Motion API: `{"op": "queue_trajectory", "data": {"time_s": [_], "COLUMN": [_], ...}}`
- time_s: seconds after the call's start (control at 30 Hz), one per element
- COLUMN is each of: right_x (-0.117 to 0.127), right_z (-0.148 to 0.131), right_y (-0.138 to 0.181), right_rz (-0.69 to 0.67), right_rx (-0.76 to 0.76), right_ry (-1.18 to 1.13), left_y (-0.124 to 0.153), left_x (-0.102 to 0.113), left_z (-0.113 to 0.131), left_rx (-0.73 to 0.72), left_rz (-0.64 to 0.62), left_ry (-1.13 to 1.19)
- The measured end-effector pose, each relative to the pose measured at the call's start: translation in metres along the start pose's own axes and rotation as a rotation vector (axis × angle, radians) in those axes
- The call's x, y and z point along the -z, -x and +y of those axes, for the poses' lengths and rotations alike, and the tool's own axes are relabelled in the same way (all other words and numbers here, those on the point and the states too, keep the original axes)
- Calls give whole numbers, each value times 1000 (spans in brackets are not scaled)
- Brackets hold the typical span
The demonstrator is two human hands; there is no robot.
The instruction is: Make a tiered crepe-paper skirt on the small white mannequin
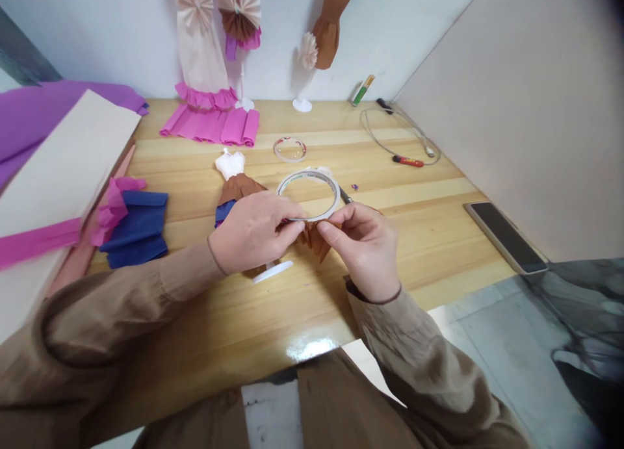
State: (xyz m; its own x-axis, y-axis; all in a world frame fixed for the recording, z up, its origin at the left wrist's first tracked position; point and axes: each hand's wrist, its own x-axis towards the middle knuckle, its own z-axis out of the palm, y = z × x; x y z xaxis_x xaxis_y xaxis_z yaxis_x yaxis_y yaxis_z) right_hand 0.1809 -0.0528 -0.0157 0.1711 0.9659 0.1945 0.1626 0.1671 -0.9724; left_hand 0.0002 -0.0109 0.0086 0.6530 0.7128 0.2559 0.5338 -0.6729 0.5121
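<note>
My left hand and my right hand meet over the wooden table, both pinching the near edge of a thin white tape ring held upright between them. Under the hands lies a small mannequin with a white torso, dressed in brown and blue crepe paper, its round white base sticking out below my left hand. A fold of brown crepe paper shows between my hands.
A second tape ring lies further back. Pink pleated paper and dressed mannequins stand at the wall. Blue and pink crepe paper and cardboard sit left. A phone, cable, red tool and glue stick lie right.
</note>
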Motion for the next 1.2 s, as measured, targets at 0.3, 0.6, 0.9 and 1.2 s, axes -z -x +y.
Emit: {"op": "queue_trajectory", "data": {"time_s": [0.3,0.6,0.9,1.2], "right_x": [10,14,13,13], "right_z": [-3,-4,-6,3], "right_y": [7,9,5,7], "right_rz": [41,-39,-50,44], "right_rx": [242,407,416,246], "right_ry": [222,326,336,286], "left_y": [-1,0,0,2], "left_x": [1,1,1,0], "left_z": [1,-1,0,-1], "left_rx": [35,12,34,-19], "left_rz": [-3,22,-13,4], "left_ry": [11,36,47,67]}}
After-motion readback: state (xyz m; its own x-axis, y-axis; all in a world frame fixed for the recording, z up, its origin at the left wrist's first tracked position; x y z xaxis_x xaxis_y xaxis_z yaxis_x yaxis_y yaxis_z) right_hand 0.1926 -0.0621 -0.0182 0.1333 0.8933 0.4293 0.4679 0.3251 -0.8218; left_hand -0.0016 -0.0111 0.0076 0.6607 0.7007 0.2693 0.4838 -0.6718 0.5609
